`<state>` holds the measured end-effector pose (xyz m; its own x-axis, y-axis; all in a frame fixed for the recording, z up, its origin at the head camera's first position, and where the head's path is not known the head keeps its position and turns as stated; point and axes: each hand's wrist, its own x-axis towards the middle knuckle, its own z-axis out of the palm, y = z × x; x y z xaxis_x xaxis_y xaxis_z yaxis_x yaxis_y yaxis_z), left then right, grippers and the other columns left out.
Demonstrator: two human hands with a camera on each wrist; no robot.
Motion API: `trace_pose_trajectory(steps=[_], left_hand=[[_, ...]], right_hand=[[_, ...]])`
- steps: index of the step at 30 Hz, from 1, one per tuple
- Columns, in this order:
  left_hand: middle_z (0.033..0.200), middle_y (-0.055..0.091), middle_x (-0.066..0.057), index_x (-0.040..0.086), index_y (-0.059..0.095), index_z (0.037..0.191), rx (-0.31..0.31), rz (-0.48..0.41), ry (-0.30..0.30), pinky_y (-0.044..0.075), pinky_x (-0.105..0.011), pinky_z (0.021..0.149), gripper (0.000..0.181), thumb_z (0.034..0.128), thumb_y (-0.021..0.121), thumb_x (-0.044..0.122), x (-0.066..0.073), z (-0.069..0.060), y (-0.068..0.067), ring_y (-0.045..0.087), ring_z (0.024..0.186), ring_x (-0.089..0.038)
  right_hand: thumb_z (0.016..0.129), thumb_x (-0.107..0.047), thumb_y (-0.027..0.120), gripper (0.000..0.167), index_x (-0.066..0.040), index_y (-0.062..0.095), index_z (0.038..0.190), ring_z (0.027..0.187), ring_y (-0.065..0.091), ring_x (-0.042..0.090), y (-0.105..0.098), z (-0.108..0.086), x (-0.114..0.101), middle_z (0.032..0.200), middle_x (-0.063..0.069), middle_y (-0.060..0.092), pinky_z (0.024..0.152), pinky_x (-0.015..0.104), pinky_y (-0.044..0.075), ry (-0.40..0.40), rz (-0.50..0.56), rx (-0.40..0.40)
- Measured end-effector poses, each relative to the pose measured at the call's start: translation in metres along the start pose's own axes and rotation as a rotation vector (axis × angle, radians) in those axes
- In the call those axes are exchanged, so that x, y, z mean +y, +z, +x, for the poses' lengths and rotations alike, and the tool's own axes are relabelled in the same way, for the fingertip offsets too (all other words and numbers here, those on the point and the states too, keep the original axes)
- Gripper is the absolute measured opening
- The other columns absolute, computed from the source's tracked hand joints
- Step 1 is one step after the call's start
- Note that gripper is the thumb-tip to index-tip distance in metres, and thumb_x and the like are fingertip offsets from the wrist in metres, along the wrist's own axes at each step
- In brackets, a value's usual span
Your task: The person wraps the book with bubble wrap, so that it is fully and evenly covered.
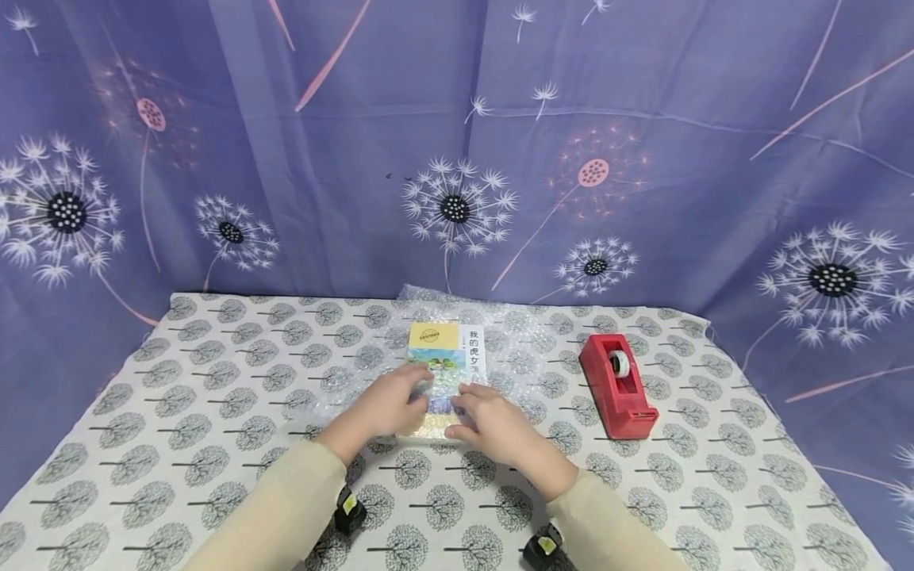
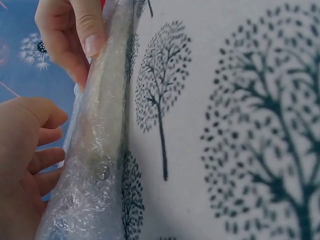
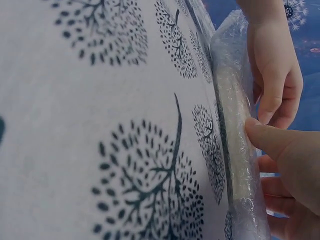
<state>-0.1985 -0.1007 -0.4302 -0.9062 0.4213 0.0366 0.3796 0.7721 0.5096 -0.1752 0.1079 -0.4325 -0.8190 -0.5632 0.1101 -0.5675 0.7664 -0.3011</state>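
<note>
A book (image 1: 433, 336) with a yellow, blue and white cover lies on a sheet of bubble wrap (image 1: 524, 353) in the middle of the table. The wrap is folded up over the book's near part. My left hand (image 1: 389, 400) rests over the left side of the covered part, its fingers loosely bent. On the right side, my right hand (image 1: 496, 422) lies on the wrap with fingers spread. In the right wrist view the right thumb (image 3: 267, 136) presses against the wrapped near edge. The fingers' undersides are partly hidden.
A red tape dispenser (image 1: 620, 388) with a roll of tape (image 1: 620, 364) stands to the right of the book. A tree-patterned cloth (image 1: 236, 400) covers the table. Behind it hangs a purple dandelion-print curtain (image 1: 343, 159).
</note>
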Motion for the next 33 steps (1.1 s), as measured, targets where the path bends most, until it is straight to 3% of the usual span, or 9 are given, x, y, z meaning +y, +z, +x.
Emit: trace_pose_trajectory(steps=[13,17,22,24,27,29,31,33], left_hand=[[0.148,0.037,-0.02,0.002,0.042,0.139,0.027,-0.078,-0.086,0.028,-0.053,0.114,0.053,0.0934,0.054,0.026,-0.006,0.026,-0.022,0.034,0.138,-0.038],[0.146,0.039,-0.021,0.0,0.041,0.14,0.012,-0.092,-0.103,0.031,-0.052,0.113,0.053,0.094,0.052,0.023,-0.008,0.036,-0.031,0.042,0.131,-0.037],[0.147,0.038,-0.022,-0.001,0.039,0.141,0.0,-0.051,-0.109,0.031,-0.052,0.113,0.054,0.0943,0.051,0.024,-0.011,0.046,-0.042,0.041,0.132,-0.038],[0.148,0.037,-0.021,0.0,0.038,0.142,-0.009,-0.054,-0.134,0.033,-0.051,0.112,0.054,0.0949,0.05,0.025,-0.011,0.05,-0.046,0.05,0.121,-0.04],[0.149,0.036,-0.02,0.002,0.036,0.144,-0.021,-0.064,-0.168,0.033,-0.05,0.112,0.055,0.0958,0.049,0.026,-0.012,0.055,-0.05,0.053,0.117,-0.039],[0.149,0.035,-0.02,0.002,0.034,0.144,-0.028,-0.078,-0.19,0.032,-0.05,0.113,0.056,0.0961,0.048,0.026,-0.013,0.058,-0.052,0.051,0.118,-0.039],[0.15,0.034,-0.02,0.001,0.033,0.145,-0.028,-0.079,-0.197,0.027,-0.052,0.115,0.056,0.0963,0.047,0.026,-0.015,0.062,-0.054,0.038,0.134,-0.037],[0.15,0.033,-0.02,0.001,0.032,0.145,-0.028,-0.079,-0.211,0.027,-0.051,0.115,0.057,0.0966,0.046,0.026,-0.017,0.066,-0.055,0.035,0.136,-0.038]], right_hand=[[0.085,-0.042,0.065,0.055,-0.004,0.06,0.124,0.129,0.047,0.037,-0.002,0.0,-0.002,0.137,0.018,0.052,0.107,0.051,0.039,0.035,0.029,-0.014],[0.085,-0.042,0.065,0.055,-0.004,0.06,0.124,0.129,0.046,0.036,-0.002,0.0,-0.003,0.137,0.018,0.052,0.107,0.051,0.04,0.035,0.035,-0.015],[0.085,-0.043,0.064,0.056,-0.004,0.059,0.125,0.13,0.045,0.036,-0.001,0.001,-0.003,0.139,0.018,0.05,0.108,0.051,0.038,0.042,0.043,-0.019],[0.085,-0.042,0.064,0.056,-0.004,0.059,0.125,0.13,0.045,0.037,-0.001,0.001,-0.003,0.139,0.018,0.05,0.108,0.051,0.038,0.043,0.044,-0.016],[0.085,-0.042,0.064,0.055,-0.004,0.059,0.125,0.13,0.045,0.037,-0.001,0.0,-0.003,0.139,0.018,0.05,0.107,0.052,0.038,0.047,0.047,-0.019],[0.085,-0.042,0.064,0.055,-0.005,0.059,0.125,0.13,0.045,0.037,0.0,0.0,-0.003,0.139,0.018,0.05,0.107,0.052,0.039,0.049,0.051,-0.019],[0.085,-0.042,0.064,0.055,-0.005,0.059,0.125,0.13,0.045,0.037,0.0,-0.001,-0.004,0.139,0.018,0.05,0.107,0.052,0.039,0.055,0.054,-0.02],[0.085,-0.042,0.065,0.054,-0.006,0.06,0.125,0.13,0.046,0.036,0.0,-0.002,-0.004,0.139,0.017,0.051,0.107,0.052,0.039,0.058,0.056,-0.015]])
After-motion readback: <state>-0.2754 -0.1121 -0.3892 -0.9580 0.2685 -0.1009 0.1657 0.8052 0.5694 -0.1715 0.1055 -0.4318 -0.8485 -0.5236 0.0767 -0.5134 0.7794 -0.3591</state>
